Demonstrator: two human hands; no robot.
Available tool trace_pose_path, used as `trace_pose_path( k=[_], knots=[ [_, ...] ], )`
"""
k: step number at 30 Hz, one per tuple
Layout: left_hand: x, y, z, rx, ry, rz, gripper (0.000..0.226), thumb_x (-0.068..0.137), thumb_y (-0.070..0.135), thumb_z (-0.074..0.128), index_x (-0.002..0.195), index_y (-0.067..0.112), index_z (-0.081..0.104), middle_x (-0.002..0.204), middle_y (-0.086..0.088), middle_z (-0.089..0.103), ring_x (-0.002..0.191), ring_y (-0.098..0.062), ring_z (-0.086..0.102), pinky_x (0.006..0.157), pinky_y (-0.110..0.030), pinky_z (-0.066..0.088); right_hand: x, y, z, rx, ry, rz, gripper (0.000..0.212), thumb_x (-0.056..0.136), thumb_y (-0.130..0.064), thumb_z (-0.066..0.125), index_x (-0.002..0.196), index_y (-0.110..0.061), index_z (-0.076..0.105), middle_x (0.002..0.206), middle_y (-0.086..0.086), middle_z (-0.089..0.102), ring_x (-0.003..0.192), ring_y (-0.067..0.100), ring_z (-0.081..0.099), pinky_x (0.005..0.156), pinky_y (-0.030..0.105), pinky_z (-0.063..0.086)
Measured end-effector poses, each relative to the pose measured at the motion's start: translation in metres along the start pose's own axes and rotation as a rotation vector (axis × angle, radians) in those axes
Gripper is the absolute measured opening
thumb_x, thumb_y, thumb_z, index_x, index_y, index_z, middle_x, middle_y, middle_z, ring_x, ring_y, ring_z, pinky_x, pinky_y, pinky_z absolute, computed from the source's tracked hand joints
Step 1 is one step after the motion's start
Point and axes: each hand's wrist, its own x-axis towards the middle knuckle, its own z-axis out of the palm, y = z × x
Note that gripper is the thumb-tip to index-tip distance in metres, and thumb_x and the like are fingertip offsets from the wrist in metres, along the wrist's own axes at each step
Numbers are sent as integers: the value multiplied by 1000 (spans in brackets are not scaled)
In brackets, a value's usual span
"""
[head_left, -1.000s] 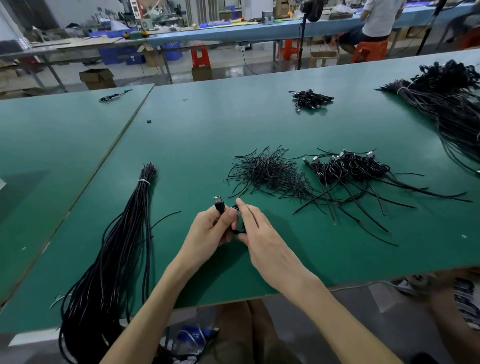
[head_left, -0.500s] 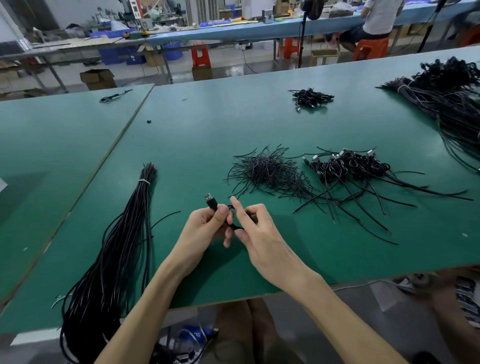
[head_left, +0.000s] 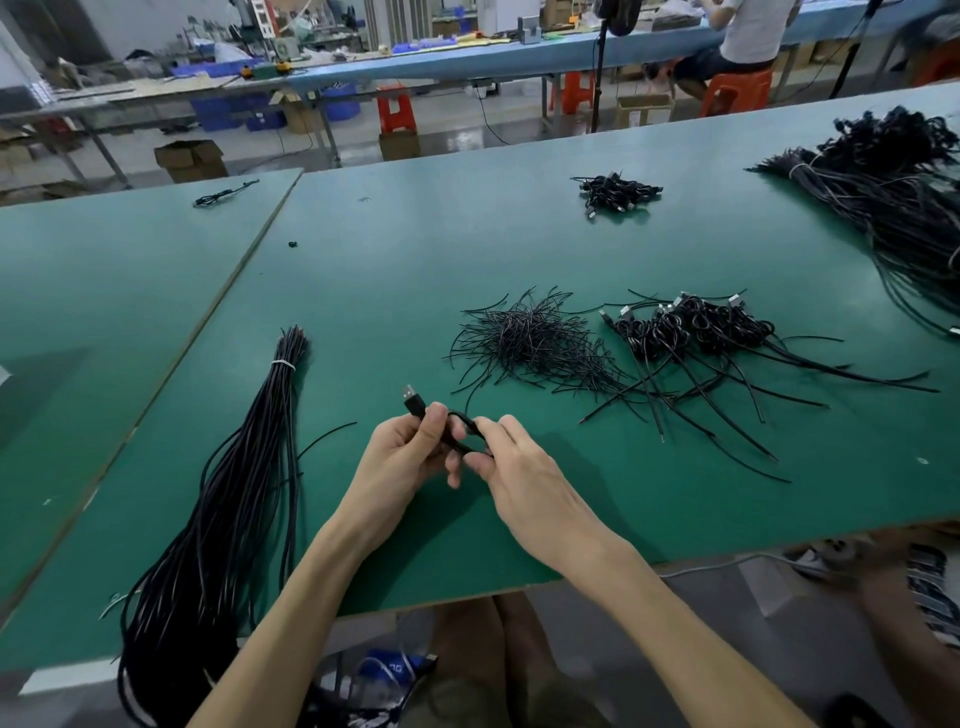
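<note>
Left hand and right hand, frame centre: both pinching one looped black USB cable above green table.

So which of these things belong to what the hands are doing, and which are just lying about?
In the job: left hand, right hand, the black cable they both hold; likely also the wire ties and coiled cables nearby.
Lying about: far cable heap, stray cable on the left table, cardboard box, red stool.
</note>
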Motion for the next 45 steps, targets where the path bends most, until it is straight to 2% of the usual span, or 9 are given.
trace_pose_path(
  k=[6, 13, 16, 22, 28, 30, 38, 42, 45],
  knots=[
    [1, -3, -3, 17, 22, 12, 53, 89, 55, 72, 102, 4, 77, 73, -17, 65, 71, -27, 67, 79, -31, 58, 1, 1, 0, 36, 27, 12, 33, 110, -27, 41, 139, -13, 49, 108, -1, 45, 85, 20, 57, 80, 44, 51],
    [0, -3, -5, -16, 64, 55, 37, 85, 22, 83, 110, 2, 65, 83, -17, 66, 74, -29, 67, 79, -32, 58, 3, 3, -1, 87, 80, 17, 43, 109, -24, 46, 149, -8, 44, 116, -1, 49, 102, 22, 59, 91, 43, 50],
    [-1, -3, -6, 62, 66, 76, 46, 82, 27, 86, 118, 6, 65, 84, -20, 65, 77, -30, 69, 83, -32, 57, 4, 4, 0, 87, 73, 14, 44, 109, -23, 46, 150, -8, 44, 119, 0, 50, 105, 23, 59, 93, 43, 50],
    [-1, -2, -8, 144, -35, 87, 43, 86, 30, 83, 125, 17, 71, 82, -14, 70, 81, -24, 68, 91, -33, 54, 4, 5, -2, 111, 50, 13, 45, 109, -19, 47, 152, -7, 43, 119, 0, 50, 109, 23, 61, 96, 44, 51],
    [-2, -2, -1, 190, 9, 108, 30, 85, 12, 80, 112, 4, 71, 91, -11, 73, 73, -28, 67, 74, -33, 58, 3, 6, -2, 99, 31, -7, 32, 109, -22, 45, 139, -12, 53, 106, -1, 48, 92, 21, 58, 86, 45, 51],
    [-2, -2, 0, 223, 51, 139, 29, 84, 11, 79, 109, 0, 69, 92, -14, 74, 74, -30, 69, 75, -37, 59, 3, 6, -1, 98, 30, -9, 31, 110, -24, 44, 138, -14, 53, 106, -3, 48, 91, 18, 57, 84, 44, 51],
    [-5, 1, 4, 338, 101, 212, 16, 86, 21, 79, 93, 11, 69, 80, -14, 73, 68, -27, 70, 73, -33, 59, 2, 5, 0, 66, -10, -41, 27, 111, -32, 37, 124, -20, 58, 104, -8, 47, 92, 14, 57, 84, 42, 52],
    [-6, 0, 6, 387, 143, 243, 10, 88, 7, 78, 91, 13, 71, 81, -8, 74, 71, -21, 71, 72, -25, 56, 2, 2, 2, -11, 14, -71, 25, 111, -31, 35, 124, -20, 53, 103, -8, 44, 82, 13, 54, 73, 32, 46],
    [-5, -2, 7, 416, 183, 263, 15, 86, 2, 78, 91, 15, 72, 83, -5, 74, 72, -20, 70, 72, -25, 57, 2, -1, 4, -116, 57, -100, 26, 111, -28, 36, 127, -15, 51, 104, -5, 42, 76, 17, 51, 69, 35, 46]
  ],
)
